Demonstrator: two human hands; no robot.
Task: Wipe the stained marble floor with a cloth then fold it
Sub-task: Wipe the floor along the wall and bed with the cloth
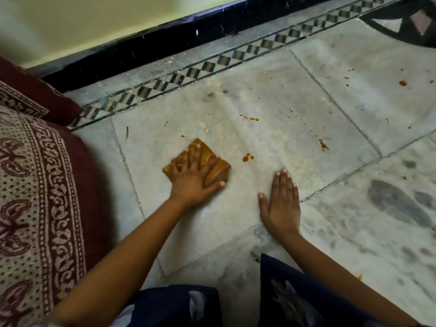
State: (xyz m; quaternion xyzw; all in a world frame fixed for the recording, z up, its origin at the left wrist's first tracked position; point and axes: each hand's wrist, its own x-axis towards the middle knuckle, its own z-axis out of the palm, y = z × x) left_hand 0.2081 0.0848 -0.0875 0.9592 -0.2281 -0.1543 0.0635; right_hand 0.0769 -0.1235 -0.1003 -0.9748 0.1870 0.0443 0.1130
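A folded, orange-brown cloth [218,169] lies on the pale marble floor [271,95]. My left hand [192,179] presses flat on top of it with fingers spread, covering most of it. My right hand [282,201] rests palm down on the bare floor to the right of the cloth, holding nothing. Orange-red stains dot the marble: a blot [247,158] just right of the cloth, a streak [323,145] farther right, small drops [250,118] beyond, and a spot [402,83] at the far right.
A maroon patterned mattress or cushion [35,185] fills the left side. A black skirting [151,43] and a checkered tile border [212,63] run along the wall beyond the cloth. My knees in dark patterned fabric [295,300] sit at the bottom.
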